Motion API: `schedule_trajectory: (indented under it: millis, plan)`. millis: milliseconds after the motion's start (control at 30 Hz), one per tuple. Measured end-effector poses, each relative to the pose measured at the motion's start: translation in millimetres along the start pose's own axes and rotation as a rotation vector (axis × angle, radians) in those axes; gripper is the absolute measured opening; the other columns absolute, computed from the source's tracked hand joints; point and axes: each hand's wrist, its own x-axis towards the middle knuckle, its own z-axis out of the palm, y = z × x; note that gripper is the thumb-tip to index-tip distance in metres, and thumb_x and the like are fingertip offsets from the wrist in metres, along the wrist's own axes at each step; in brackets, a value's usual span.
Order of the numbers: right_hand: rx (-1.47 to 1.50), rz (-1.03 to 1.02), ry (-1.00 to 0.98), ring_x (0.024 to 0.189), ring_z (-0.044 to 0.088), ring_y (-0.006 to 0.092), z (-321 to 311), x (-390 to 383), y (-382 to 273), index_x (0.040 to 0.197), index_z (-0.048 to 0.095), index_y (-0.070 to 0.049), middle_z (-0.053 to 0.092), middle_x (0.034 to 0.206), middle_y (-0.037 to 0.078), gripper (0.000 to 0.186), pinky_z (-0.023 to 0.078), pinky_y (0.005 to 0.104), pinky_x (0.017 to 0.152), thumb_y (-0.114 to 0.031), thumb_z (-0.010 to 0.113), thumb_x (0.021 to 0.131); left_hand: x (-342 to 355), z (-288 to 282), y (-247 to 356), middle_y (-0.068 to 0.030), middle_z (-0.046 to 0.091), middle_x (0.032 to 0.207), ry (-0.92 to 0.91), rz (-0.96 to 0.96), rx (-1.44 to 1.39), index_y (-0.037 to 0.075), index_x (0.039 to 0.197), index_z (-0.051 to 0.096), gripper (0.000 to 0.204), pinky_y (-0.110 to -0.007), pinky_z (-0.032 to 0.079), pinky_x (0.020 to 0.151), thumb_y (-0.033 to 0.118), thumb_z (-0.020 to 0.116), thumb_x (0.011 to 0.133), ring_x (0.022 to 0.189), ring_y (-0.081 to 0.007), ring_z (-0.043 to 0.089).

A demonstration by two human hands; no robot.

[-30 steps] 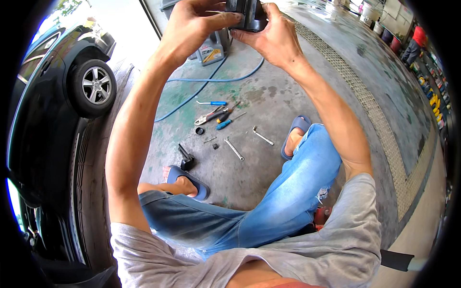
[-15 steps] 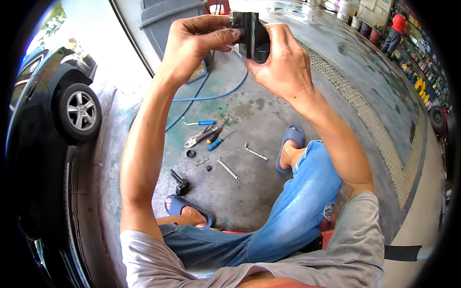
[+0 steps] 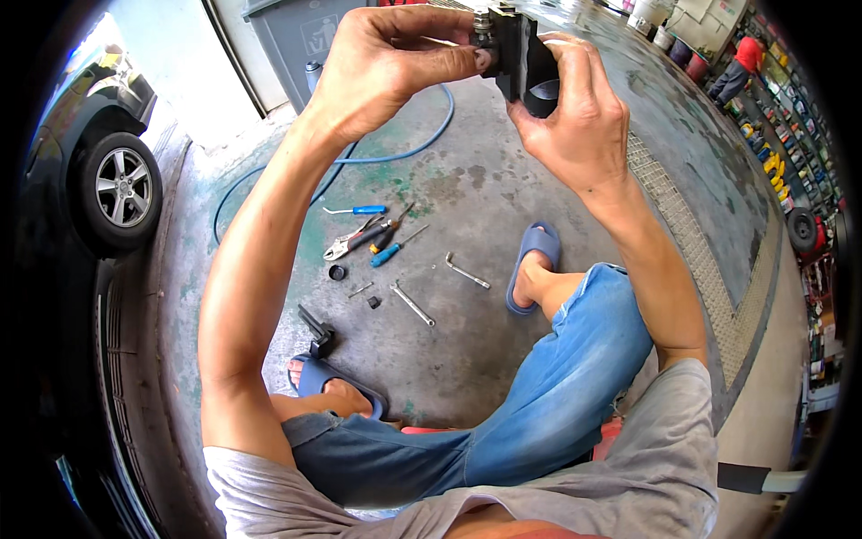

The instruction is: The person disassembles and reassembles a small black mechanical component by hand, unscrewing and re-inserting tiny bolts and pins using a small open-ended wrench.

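Observation:
Held up at the top of the head view is a boxy black part (image 3: 512, 56) with a metal fitting on its left side and a rounded, shiny lower end. My left hand (image 3: 391, 67) pinches it at the fitting between thumb and fingers. From the other side my right hand (image 3: 584, 112) grips the body, thumb underneath and fingers behind. Far below on the concrete lie locking pliers (image 3: 344, 247), a blue-handled hook tool (image 3: 368, 210), a blue screwdriver (image 3: 386, 257), a wrench (image 3: 413, 305) and an L-shaped wrench (image 3: 467, 271).
A black plastic piece (image 3: 318, 336) lies by my left sandal (image 3: 337, 382), near a black ring cap (image 3: 337, 272). A blue hose (image 3: 395, 160) curls beyond the tools. At left stands a dark car (image 3: 54, 296); a grey bin (image 3: 296, 54) is behind. A person in red (image 3: 747, 54) bends by shelves.
Both hands have shifted up and to the right in view with the black part still between them. The floor and tools appear shifted a little left, as the view has turned.

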Motion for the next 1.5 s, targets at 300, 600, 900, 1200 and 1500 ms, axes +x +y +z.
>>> schedule_trajectory:
  millis: [300,600,900,1200,1500]
  plan:
    - [-0.005,-0.013,0.069,0.101,0.071,0.0346,-9,1,1,0.119,0.058,-0.003,0.068,0.117,0.015,0.059,0.060,0.0394,0.082,-0.008,0.088,0.068,2,9,13,-0.0119,0.077,0.098,0.050,0.040,-0.195,-0.007,0.115,0.073,0.033,-0.028,0.058,0.087,0.000,0.083,0.085,0.092,-0.0150,0.072]
    - [-0.041,-0.249,0.196,0.103,0.071,0.0334,-9,3,0,0.113,0.056,-0.002,0.068,0.121,0.016,0.060,0.060,0.0380,0.082,-0.006,0.089,0.063,-10,-13,21,-0.0117,0.078,0.097,-0.051,-0.001,-0.285,-0.004,0.106,0.076,0.025,-0.030,0.062,0.087,-0.006,0.082,0.081,0.091,-0.0173,0.074]
    - [-0.064,-0.417,0.297,0.107,0.071,0.0339,-7,4,15,0.114,0.053,-0.004,0.068,0.123,0.017,0.063,0.061,0.0380,0.084,-0.003,0.089,0.062,-9,-16,24,-0.0107,0.078,0.098,-0.257,0.080,-0.145,-0.003,0.108,0.077,0.027,-0.029,0.062,0.087,-0.009,0.081,0.081,0.092,-0.0160,0.074]
    - [-0.083,-0.389,0.274,0.105,0.071,0.0343,-7,2,16,0.114,0.053,-0.004,0.068,0.121,0.017,0.062,0.061,0.0382,0.083,-0.007,0.089,0.064,-7,-13,16,-0.0122,0.077,0.102,-0.205,0.059,-0.143,-0.004,0.108,0.076,0.024,-0.030,0.062,0.090,-0.008,0.079,0.084,0.095,-0.0184,0.074]
    - [-0.067,-0.397,0.258,0.104,0.071,0.0336,-7,3,16,0.113,0.054,-0.003,0.068,0.119,0.017,0.062,0.061,0.0381,0.081,-0.007,0.090,0.063,-11,-13,21,-0.0128,0.077,0.105,-0.210,0.048,-0.234,-0.004,0.112,0.075,0.026,-0.032,0.061,0.091,-0.006,0.078,0.086,0.097,-0.0192,0.074]
